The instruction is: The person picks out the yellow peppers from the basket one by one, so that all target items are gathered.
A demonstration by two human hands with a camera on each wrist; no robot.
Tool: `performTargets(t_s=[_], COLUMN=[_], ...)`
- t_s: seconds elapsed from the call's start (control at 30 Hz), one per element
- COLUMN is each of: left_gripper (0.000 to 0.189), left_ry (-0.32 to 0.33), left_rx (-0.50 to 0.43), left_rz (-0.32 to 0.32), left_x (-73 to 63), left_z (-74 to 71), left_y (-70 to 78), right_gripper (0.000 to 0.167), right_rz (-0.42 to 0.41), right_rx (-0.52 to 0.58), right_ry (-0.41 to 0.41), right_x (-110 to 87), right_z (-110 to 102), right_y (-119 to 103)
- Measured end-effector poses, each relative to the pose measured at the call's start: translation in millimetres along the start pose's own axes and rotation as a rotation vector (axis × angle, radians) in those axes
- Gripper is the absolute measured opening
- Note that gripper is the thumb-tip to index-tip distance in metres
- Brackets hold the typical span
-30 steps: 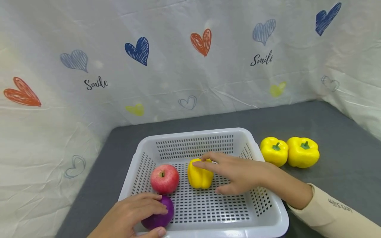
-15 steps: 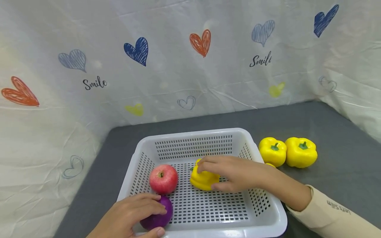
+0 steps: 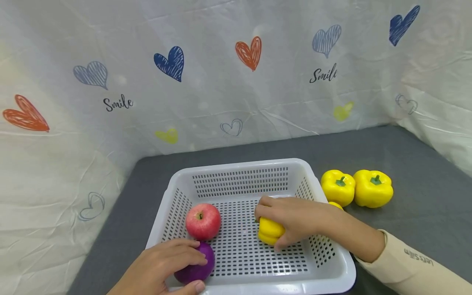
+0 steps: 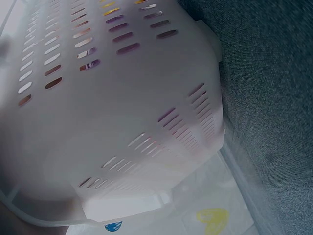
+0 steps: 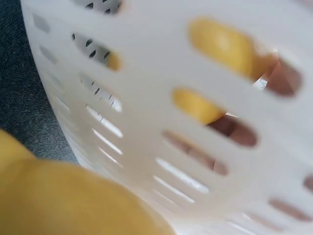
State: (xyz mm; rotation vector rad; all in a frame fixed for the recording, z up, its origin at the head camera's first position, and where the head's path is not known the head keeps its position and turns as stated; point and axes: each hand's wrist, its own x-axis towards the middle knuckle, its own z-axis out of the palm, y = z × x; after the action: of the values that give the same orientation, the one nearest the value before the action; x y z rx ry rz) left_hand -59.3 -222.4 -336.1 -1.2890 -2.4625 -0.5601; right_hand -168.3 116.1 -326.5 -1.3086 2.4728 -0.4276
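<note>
In the head view, my right hand [image 3: 295,217] grips a yellow bell pepper [image 3: 271,230] low inside the white perforated basket [image 3: 243,165]. The fingers cover its upper side, with the thumb at its near right. At the front left corner, my left hand [image 3: 162,266] curls over a smooth purple round vegetable or fruit [image 3: 202,268], its thumb by the near rim. A red apple [image 3: 203,221] sits just beyond the purple one. The right wrist view catches yellow pepper skin [image 5: 222,41] through the slots; the left wrist view shows mostly the basket's outer wall [image 4: 112,98].
Two yellow bell peppers [image 3: 373,189] with green stems stand side by side right of the basket. Another yellow piece [image 3: 335,205] peeks out behind my right wrist. Grey cloth [image 3: 424,192] covers the table, and a white curtain [image 3: 206,102] printed with hearts hangs behind.
My right hand has closed its fingers on the yellow bell pepper in the basket, which has tipped over and moved right and nearer. The left hand, purple thing and apple stay put.
</note>
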Motion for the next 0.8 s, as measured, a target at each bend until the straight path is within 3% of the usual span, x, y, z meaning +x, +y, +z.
performTargets(t_s=[0.1,0.2,0.37,0.5,0.8], left_gripper=[0.033,0.033,0.034,0.033,0.034], left_ry=[-0.005,-0.005,0.007,-0.007,-0.021], left_rx=[0.005,0.000,-0.002,-0.020,-0.036], left_rz=[-0.005,-0.005,0.010,-0.014,-0.034], left_x=[-0.4,-0.6,-0.6,-0.6,-0.9], left_z=[-0.5,-0.3,0.7,0.1,0.0], left_y=[0.4,0.2,-1.1,-0.1,1.3], right_gripper=[0.075,0.083,0.064,0.054,0.062], right_rz=[0.040,0.082,0.086,0.055,0.057], right_rx=[0.002,0.014,0.015,0.010,-0.001], right_ry=[-0.018,-0.047,-0.088,-0.087,-0.085], right_x=[0.6,0.6,0.0,-1.5,-4.2], right_z=[-0.5,-1.7,-3.4,-4.2,-4.1], right_y=[-0.5,-1.7,-2.5,-2.4,-3.4])
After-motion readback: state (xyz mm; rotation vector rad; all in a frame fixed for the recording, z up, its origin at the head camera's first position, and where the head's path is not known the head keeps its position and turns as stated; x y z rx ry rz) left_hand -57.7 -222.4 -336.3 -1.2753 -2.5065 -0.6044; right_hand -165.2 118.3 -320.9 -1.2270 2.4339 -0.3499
